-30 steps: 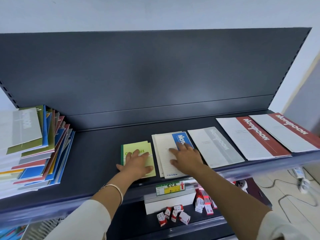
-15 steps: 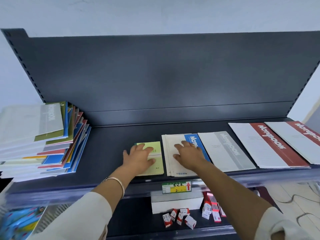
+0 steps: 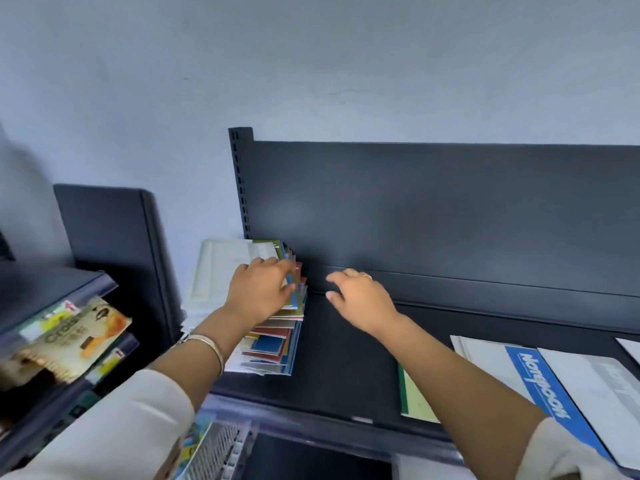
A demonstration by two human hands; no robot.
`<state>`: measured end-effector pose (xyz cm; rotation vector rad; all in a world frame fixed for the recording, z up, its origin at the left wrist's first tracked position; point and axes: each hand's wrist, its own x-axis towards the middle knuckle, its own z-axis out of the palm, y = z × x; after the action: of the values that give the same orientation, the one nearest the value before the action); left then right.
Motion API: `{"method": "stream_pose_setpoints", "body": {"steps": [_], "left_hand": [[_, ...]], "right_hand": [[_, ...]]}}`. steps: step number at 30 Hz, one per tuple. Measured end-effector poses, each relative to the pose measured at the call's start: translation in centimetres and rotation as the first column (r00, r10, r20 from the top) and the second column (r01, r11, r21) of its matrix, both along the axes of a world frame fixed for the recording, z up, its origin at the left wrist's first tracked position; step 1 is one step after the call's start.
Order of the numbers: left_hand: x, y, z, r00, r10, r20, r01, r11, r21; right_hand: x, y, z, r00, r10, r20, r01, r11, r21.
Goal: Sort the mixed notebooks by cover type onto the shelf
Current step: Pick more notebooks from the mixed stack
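Dark metal shelf (image 3: 346, 362) against a pale wall; head view only. The mixed stack (image 3: 277, 337) of notebooks sits at the shelf's nine o'clock end, fanned with its edges stepped. The left hand (image 3: 258, 292) lies on top, fingers curled over the upper covers, seemingly gripping the next one to lift. The right hand (image 3: 360, 299) hovers at its three o'clock, loose and holding nothing, likely ready to receive. Sorted covers lie flat at four o'clock, side by side so each type shows: green notebook (image 3: 415, 396), blue-banded notebook (image 3: 540, 386), grey notebook (image 3: 602, 386).

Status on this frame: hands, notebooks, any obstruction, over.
Left hand gripping top covers of mixed stack. Right hand open, beside stack, holding nothing. Nothing blocking either hand.
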<state>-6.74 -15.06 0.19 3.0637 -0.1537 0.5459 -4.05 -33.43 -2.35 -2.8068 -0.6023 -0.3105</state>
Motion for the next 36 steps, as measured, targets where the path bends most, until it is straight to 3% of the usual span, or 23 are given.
{"method": "stream_pose_setpoints", "body": {"steps": [7,18,23,26,32,36], "left_hand": [[2.2,11.7,1.0,0.997,0.08,-0.015,-0.081,0.994,-0.071],[3.9,18.5,-1.7,0.977,0.167,-0.13,-0.2,0.927,-0.317],[4.7,18.1,-2.3,0.959,0.18,-0.219,-0.262,0.858,-0.442],[5.6,17.3,-2.4,0.943,0.168,-0.288,-0.297,0.816,-0.495],[7.0,15.9,-2.4,0.912,0.126,-0.39,-0.352,0.73,-0.586],[6.9,15.5,-2.1,0.917,0.094,-0.387,-0.335,0.707,-0.623]], "right_hand": [[2.7,9.6,1.7,1.0,0.002,0.001,-0.002,1.0,0.004],[5.7,16.0,1.0,0.923,-0.243,-0.299,0.247,0.969,-0.023],[7.7,15.4,0.9,0.839,-0.285,-0.463,0.353,0.933,0.066],[8.1,14.1,1.0,0.796,-0.227,-0.561,0.401,0.892,0.208],[8.8,11.7,0.3,0.843,-0.277,-0.462,0.484,0.765,0.425],[8.9,11.1,0.2,0.88,-0.302,-0.365,0.453,0.764,0.459]]}}
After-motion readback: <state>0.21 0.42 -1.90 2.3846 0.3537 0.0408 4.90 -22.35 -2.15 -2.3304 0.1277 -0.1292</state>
